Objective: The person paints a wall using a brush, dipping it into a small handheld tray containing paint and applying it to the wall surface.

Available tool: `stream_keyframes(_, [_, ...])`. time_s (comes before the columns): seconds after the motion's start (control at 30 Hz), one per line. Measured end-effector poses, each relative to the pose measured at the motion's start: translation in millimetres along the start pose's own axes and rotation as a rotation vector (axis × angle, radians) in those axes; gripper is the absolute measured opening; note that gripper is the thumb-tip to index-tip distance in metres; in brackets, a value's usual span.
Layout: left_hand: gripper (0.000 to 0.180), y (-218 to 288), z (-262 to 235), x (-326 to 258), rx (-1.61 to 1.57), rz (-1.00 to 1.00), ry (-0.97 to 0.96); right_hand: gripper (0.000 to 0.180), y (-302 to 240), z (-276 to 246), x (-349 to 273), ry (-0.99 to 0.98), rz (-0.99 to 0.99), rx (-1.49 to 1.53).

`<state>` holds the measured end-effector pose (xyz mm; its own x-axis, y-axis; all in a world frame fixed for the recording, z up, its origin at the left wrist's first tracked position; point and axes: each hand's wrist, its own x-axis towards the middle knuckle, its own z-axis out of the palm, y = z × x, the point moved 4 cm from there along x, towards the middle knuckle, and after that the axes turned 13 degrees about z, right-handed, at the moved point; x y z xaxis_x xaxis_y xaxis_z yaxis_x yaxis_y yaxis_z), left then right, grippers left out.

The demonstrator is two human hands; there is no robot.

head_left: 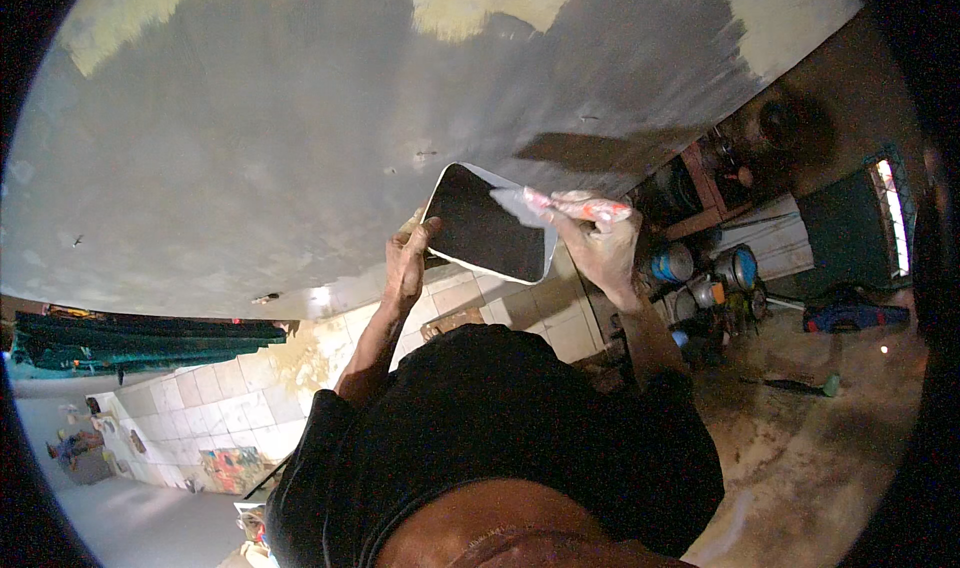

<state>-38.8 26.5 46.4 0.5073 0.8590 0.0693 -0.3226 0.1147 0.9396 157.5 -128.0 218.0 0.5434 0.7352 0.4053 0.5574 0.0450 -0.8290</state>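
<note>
My left hand (408, 260) grips the left edge of a rounded rectangular container (439, 190) with a pale rim. Its inside looks dark; whether that is paint or just the bottom I cannot tell. In my right hand (609, 236) is a flat hand tool (515, 204) with a pinkish-red, smeared handle. The tool's pale, blade-like end is blurred and reaches over the container's upper right edge. Whitish smears mark my right fingers. Ahead of both hands stands a wall (300, 138) coated in grey, with streaky strokes along its top edge and bare yellowish surface above.
Several paint-marked buckets (737, 266) stand on the right, near a reddish-brown wooden frame (708, 193). A green-ended tool (826, 385) lies on the stained floor (790, 448). Dark green cloth (150, 341) hangs at the left, above pale tiles (205, 403). Small fixings jut from the wall.
</note>
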Motion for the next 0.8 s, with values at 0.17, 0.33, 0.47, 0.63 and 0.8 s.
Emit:
stream_keyframes(0.17, [0.054, 1.3, -8.7, -3.6, 0.030, 0.081, 0.102, 0.016, 13.3, 20.1, -11.2, -0.272, 0.009, 0.051])
stream_keyframes(0.33, [0.056, 0.8, -8.4, -8.6, 0.027, 0.107, 0.064, 0.008, -28.9, -2.9, 20.2, -0.280, -0.055, -0.006])
stream_keyframes(0.47, [0.050, 48.8, -4.5, -35.8, -0.054, 0.076, 0.187, 0.007, -99.7, -6.3, 75.5, -0.362, 0.046, 0.234])
stream_keyframes(0.63, [0.043, 59.7, -49.9, -69.5, -0.093, 0.049, 0.353, 0.014, -207.5, 26.6, 133.2, -0.468, -0.259, 0.286])
stream_keyframes(0.8, [0.044, 71.8, -57.5, -94.3, -0.200, 0.093, 0.393, 0.026, -317.3, 53.4, 183.7, -0.342, -0.614, 0.144])
